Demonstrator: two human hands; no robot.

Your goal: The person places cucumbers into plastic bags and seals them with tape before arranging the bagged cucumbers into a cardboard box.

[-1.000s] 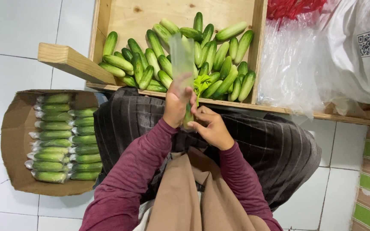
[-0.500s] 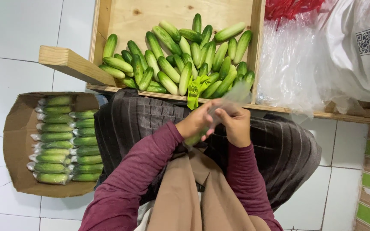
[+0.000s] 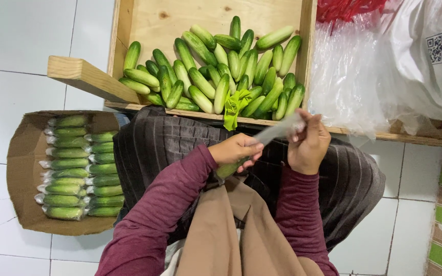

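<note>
One view only, head camera, looking straight down at the lap.

Left hand (image 3: pixel 237 149): fingers curled and pressed around a cucumber (image 3: pixel 227 169), which sits low in the grip. Only its green end shows, poking out at about 7 o'clock from the fist; the rest is hidden by the fingers and by film.

Right hand (image 3: pixel 309 145): thumb and fingertips pinching the far end of a clear plastic sleeve (image 3: pixel 277 131). The sleeve runs as a pale, slightly blurred strip from the right-hand pinch down toward the left fist.

Key relation: long axis of cucumber and sleeve is shared, lying roughly from 8 o'clock to 2 o'clock. The cucumber lies at the 8 o'clock end, inside the left grip; the free sleeve end lies at the 2 o'clock end, in the right grip. Left hand is nearer the cucumber, right hand nearer the loose film. Hands are near each other, not touching. How far the cucumber sits inside the sleeve I cannot tell.

Surroundings:
- 12 o'clock of the hands: wooden crate (image 3: pixel 129 20) with a heap of loose cucumbers (image 3: pixel 216 71); a bright green strip of some material (image 3: pixel 234 105) hangs at its near edge.
- 9 o'clock: cardboard box (image 3: pixel 21 168) holding two columns of wrapped cucumbers (image 3: pixel 75 166), laid crosswise.
- 2 o'clock: stack of clear plastic bags (image 3: pixel 349 76), white sack (image 3: pixel 431 61) beyond.
- Under the hands: dark striped cloth (image 3: pixel 170 138) over the lap; white tiled floor (image 3: pixel 21 51) around.
</note>
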